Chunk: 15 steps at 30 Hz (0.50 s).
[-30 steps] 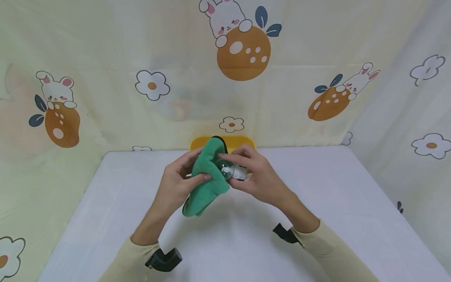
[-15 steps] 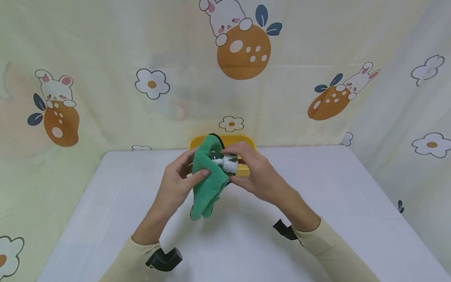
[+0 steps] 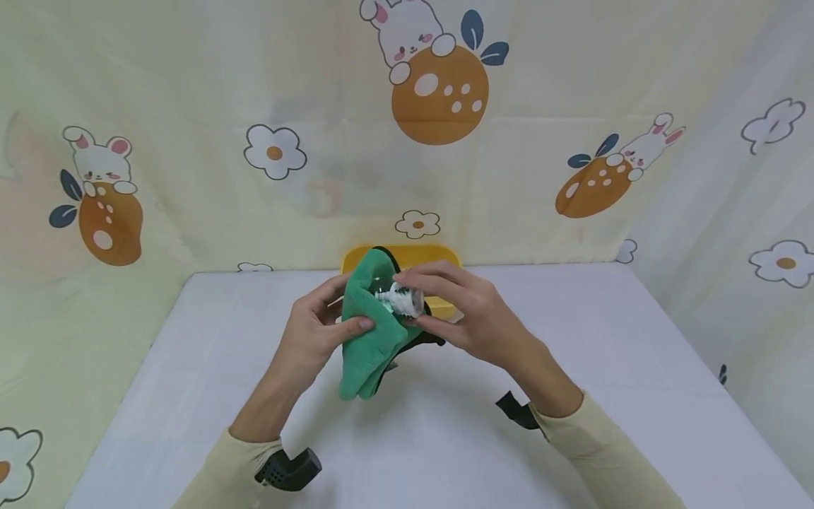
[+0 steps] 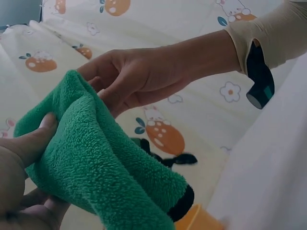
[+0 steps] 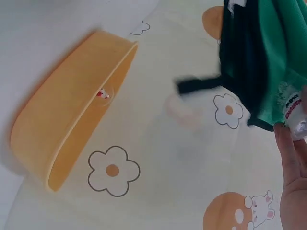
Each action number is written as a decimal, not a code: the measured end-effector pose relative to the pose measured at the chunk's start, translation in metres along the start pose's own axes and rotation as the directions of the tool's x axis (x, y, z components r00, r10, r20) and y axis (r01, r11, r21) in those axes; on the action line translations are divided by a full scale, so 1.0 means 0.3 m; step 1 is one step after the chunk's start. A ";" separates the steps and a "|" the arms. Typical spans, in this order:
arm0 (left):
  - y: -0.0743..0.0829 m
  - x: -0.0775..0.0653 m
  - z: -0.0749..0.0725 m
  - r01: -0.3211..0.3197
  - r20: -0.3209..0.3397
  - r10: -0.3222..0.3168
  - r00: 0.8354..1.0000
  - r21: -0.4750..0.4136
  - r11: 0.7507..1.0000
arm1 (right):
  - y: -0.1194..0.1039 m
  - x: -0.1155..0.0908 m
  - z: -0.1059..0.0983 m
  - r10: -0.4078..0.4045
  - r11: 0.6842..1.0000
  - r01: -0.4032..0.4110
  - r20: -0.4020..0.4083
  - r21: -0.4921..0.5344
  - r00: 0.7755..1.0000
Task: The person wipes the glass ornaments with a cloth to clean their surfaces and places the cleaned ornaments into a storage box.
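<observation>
A green fluffy cloth (image 3: 372,346) with black edging hangs folded from my left hand (image 3: 308,322), whose thumb presses on its front while the fingers lie behind. Against the cloth's fold sits a small clear bulb-shaped ornament (image 3: 403,300) with a white, silvery base. My right hand (image 3: 473,311) pinches that base between thumb and fingers, over the table. Red and dark lettering shows on the ornament (image 5: 292,108) in the right wrist view. The cloth covers much of its clear round part. From the left wrist, the towelling (image 4: 91,148) hides the ornament.
Behind the hands, at the table's back edge, stands a yellow basket (image 3: 439,254). A clear ball with a red and white figure (image 5: 104,94) shows inside it. A white cloth (image 3: 540,339) covers the table, and a patterned curtain (image 3: 331,85) hangs behind.
The ornament has moved slightly left and turned in the right fingers, its white base now facing more toward the head camera. The cloth has shifted around it, its lower part hanging in folds.
</observation>
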<state>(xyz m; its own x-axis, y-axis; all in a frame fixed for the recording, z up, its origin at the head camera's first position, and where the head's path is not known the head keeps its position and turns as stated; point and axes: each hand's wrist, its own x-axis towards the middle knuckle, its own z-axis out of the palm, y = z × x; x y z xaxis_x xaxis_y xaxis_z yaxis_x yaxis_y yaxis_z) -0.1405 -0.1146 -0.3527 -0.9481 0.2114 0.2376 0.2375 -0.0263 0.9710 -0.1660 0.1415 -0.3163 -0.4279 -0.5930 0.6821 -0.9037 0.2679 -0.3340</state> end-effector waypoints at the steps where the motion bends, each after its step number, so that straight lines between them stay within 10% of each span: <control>1: 0.001 0.001 0.002 -0.012 0.006 0.012 1.000 0.002 1.000 | 0.000 0.001 0.000 0.004 1.000 -0.004 -0.003 0.011 1.000; 15: 0.008 -0.007 0.021 -0.207 -0.009 0.210 0.978 0.122 0.971 | -0.014 0.007 0.010 0.239 0.951 -0.233 -0.003 0.201 0.971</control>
<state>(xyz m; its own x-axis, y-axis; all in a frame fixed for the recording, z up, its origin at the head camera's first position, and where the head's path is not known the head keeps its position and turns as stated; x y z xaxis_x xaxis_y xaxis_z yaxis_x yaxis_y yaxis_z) -0.1367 -0.1089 -0.3510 -0.8791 0.1924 0.4361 0.4527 0.0501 0.8903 -0.1631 0.1368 -0.3154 -0.6313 -0.5098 0.5844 -0.7568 0.2407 -0.6077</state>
